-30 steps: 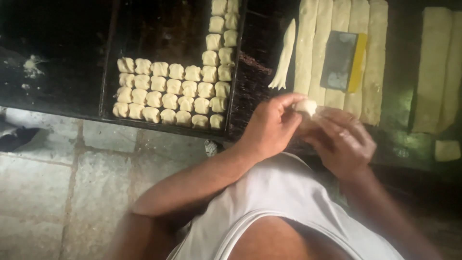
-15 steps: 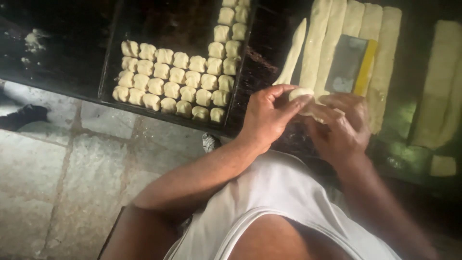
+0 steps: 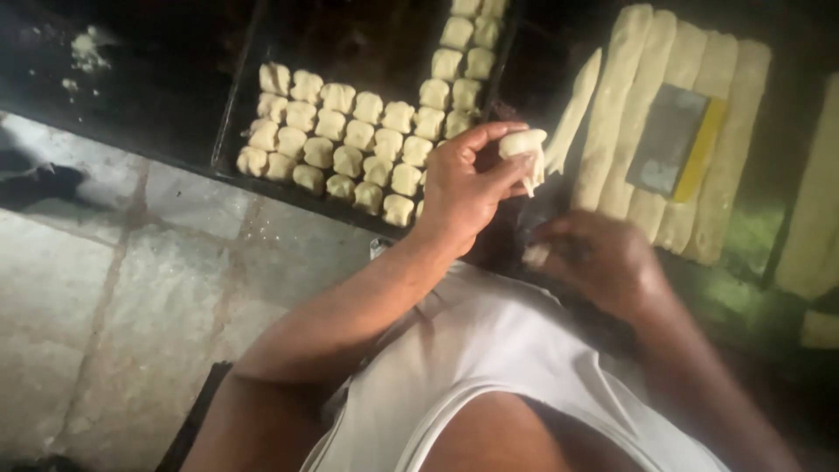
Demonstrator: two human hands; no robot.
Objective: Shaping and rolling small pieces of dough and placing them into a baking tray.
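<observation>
left hand (image 3: 463, 188) has lifted soft dough lump (image 3: 523, 144) clear.

A baking tray (image 3: 234, 131) sits on the worktop (image 3: 157, 79), with rows of shaped dough pieces (image 3: 350, 144) in it. To its right lie long dough strips (image 3: 629, 114) side by side, with a bench scraper (image 3: 671, 140) on top of them. The left hand (image 3: 463, 188) pinches a dough piece (image 3: 523, 144) between tray and strips. The right hand (image 3: 603, 262) is lower, nearer the body, touching what may be a small dough scrap (image 3: 535, 255). The stone floor (image 3: 114, 306) lies left, below the worktop.
</observation>
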